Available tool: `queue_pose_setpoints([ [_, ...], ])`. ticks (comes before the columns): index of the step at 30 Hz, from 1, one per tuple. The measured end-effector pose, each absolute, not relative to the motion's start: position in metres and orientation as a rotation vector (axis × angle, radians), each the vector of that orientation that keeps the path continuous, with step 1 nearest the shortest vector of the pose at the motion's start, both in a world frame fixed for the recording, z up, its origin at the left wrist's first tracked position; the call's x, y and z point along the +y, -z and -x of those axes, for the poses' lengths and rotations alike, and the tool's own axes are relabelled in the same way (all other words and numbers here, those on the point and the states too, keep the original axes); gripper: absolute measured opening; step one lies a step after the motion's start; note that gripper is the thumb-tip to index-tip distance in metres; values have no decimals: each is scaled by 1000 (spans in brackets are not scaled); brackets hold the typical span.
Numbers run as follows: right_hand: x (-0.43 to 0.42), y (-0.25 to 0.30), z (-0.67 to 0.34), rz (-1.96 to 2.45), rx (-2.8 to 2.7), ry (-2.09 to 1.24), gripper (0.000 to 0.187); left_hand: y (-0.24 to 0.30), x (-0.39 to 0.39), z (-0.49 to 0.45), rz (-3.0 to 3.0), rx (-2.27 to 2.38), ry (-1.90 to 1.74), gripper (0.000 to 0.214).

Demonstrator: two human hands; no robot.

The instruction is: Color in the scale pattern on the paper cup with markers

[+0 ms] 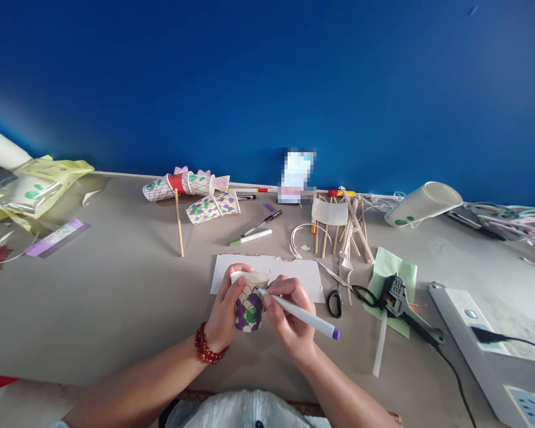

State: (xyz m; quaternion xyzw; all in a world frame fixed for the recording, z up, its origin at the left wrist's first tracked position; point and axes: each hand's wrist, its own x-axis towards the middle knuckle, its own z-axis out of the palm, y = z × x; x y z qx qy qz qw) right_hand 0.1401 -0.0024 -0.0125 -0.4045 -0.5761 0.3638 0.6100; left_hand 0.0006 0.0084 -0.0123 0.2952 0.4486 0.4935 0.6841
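A paper cup (249,312) with a drawn scale pattern, partly coloured purple and green, is held upright in my left hand (223,306). My left fingers wrap round its side, and a red bead bracelet circles that wrist. In my right hand (294,315) is a white marker with a purple end (310,319), gripped like a pen. Its tip meets the cup's wall, near the upper scales. Beneath and behind the cup lies a white card sheet (301,278). A green marker (251,237) and a black pen (262,223) rest beyond the card.
Decorated joined cups on a stick (178,184) and a patterned cup pair (214,206) lie at the back. Right of me are scissors (334,303), a glue gun (401,306), wooden sticks (352,229), a cup stack (421,205) and a power strip (477,351). A phone (295,177) leans against the blue wall.
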Motion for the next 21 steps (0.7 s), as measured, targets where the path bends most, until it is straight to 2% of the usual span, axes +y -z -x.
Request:
queue_pose_setpoints([
  [21,-2,13,-140,954,-1375,-817,10,12,9,-2,-632,1002,-1103,38],
])
